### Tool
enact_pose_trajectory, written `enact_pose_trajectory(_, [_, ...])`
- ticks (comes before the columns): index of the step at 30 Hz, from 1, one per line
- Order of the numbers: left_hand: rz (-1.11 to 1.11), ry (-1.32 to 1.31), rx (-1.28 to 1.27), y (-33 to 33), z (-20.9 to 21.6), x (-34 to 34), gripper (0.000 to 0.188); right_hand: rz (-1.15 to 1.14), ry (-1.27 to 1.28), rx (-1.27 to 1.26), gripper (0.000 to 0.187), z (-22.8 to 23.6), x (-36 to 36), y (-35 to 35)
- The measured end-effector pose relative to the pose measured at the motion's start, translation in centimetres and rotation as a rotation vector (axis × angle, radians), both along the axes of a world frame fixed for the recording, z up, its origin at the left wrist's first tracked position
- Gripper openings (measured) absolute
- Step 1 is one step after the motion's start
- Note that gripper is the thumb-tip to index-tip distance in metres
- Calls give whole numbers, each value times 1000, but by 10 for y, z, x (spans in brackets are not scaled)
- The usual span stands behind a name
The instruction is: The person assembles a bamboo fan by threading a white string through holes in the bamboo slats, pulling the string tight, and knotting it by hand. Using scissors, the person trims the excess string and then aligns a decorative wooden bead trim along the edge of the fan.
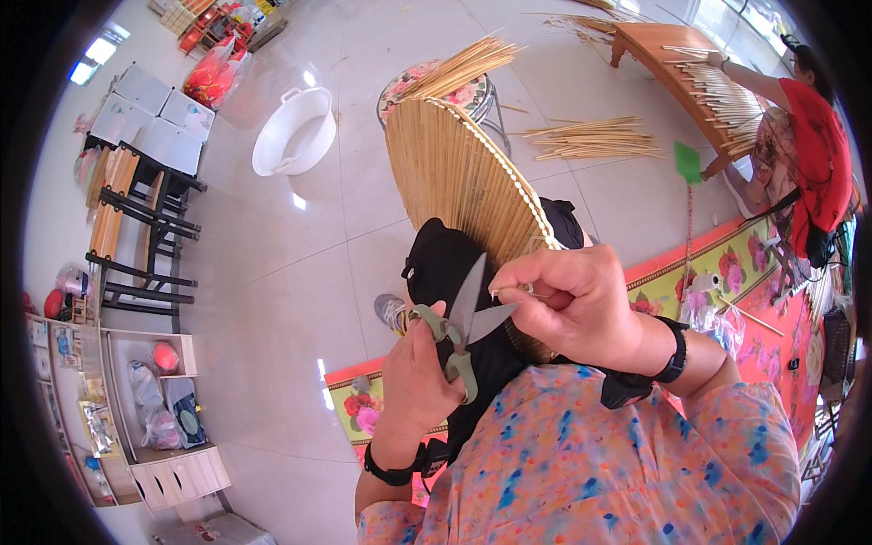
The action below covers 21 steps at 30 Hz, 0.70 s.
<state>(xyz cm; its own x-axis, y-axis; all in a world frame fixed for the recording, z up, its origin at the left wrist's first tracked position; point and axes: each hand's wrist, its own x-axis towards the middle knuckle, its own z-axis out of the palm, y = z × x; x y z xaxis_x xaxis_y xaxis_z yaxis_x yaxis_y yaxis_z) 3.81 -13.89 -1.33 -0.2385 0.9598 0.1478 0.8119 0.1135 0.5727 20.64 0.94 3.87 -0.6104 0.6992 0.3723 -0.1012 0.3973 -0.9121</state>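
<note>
My left hand (413, 386) grips a pair of scissors (465, 304) by the olive-green handles, with the two blades spread apart. Close to one blade tip, my right hand (581, 304) is closed in a pinch on a thin pale strand (531, 292). Across my lap and out between my knees lies a curved panel of straw-coloured stalks (463, 168), its right edge bound with a row of white stitches. Its near end is partly hidden behind my right hand.
Beyond the panel, a flowered stool (397, 88) bears a bundle of stalks (468, 65). More stalks (595, 138) lie on the tiles. A white basin (295, 132) stands left. At right, a person in red (822, 173) reaches over stalks on a wooden table (668, 64).
</note>
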Motion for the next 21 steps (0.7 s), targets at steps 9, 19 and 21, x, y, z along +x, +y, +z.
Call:
enact_pose_trajectory(9, [-29,53,-88,2,3,1,68,3,0,99,9,3,1,0])
enact_pose_trajectory(19, [-100,-3,-98,-5,-16,-6,59,-40,47,211,10,3,0,2])
enact_pose_trajectory(21, [-101,0,-102,-5,-12,-6,59,-61,73,244,10,-1,-1,4])
